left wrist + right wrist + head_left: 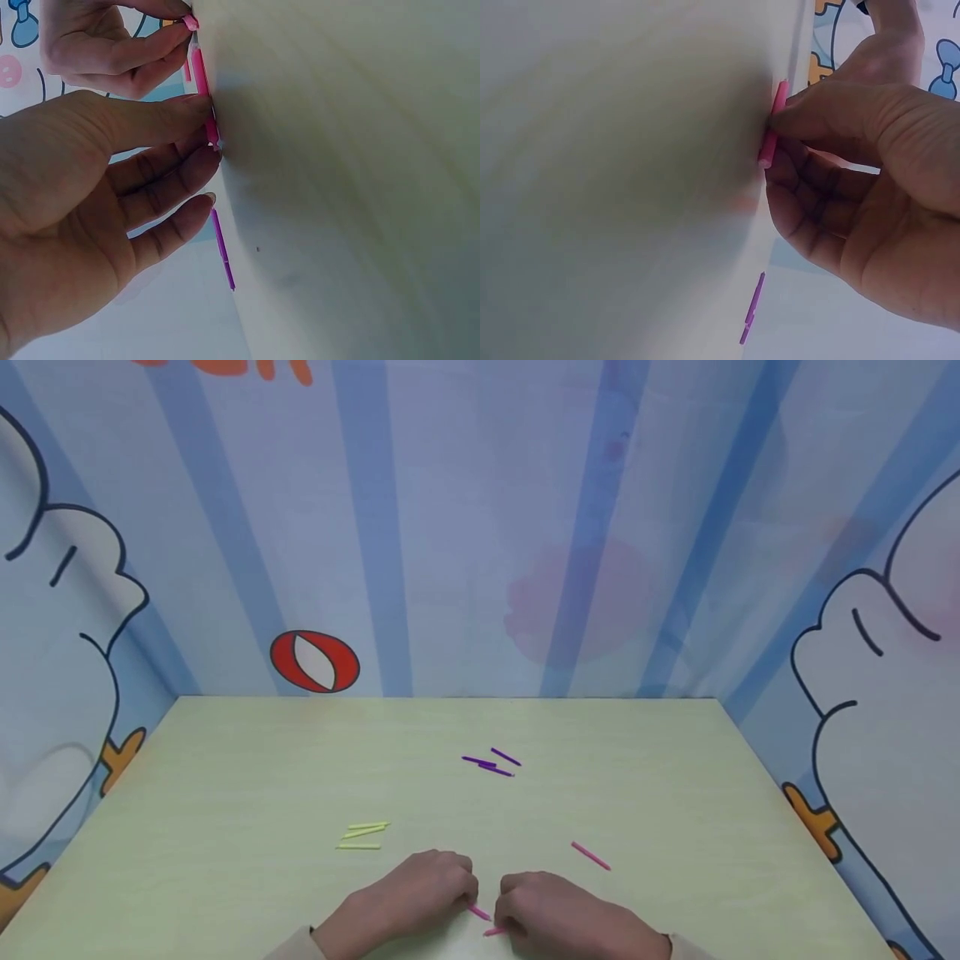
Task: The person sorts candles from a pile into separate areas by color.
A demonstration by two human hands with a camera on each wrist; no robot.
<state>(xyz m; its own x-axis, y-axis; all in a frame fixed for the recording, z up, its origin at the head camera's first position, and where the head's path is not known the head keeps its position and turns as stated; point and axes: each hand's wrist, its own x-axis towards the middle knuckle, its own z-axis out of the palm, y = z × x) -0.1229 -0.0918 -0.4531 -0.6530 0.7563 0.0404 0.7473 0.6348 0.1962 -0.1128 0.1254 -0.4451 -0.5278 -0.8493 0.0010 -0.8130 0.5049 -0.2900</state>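
Note:
My left hand (422, 891) and my right hand (566, 912) are close together above the near edge of the table. Between left thumb and fingers I pinch a thin pink stick (201, 79), its end pointing toward the right hand. The right thumb and fingers pinch a second pink stick (775, 131) low over the table surface, its narrow end up in the right wrist view. In the head view the two sticks' ends lie near each other, apart. Another pink stick (591, 855) lies slantwise beyond the right hand.
Several yellow sticks (363, 831) lie in a loose group beyond the left hand. Farther back are purple sticks (495, 767), some touching. The pale table (675, 760) ends at a blue striped backdrop (465, 527), with printed cartoon figures at both sides.

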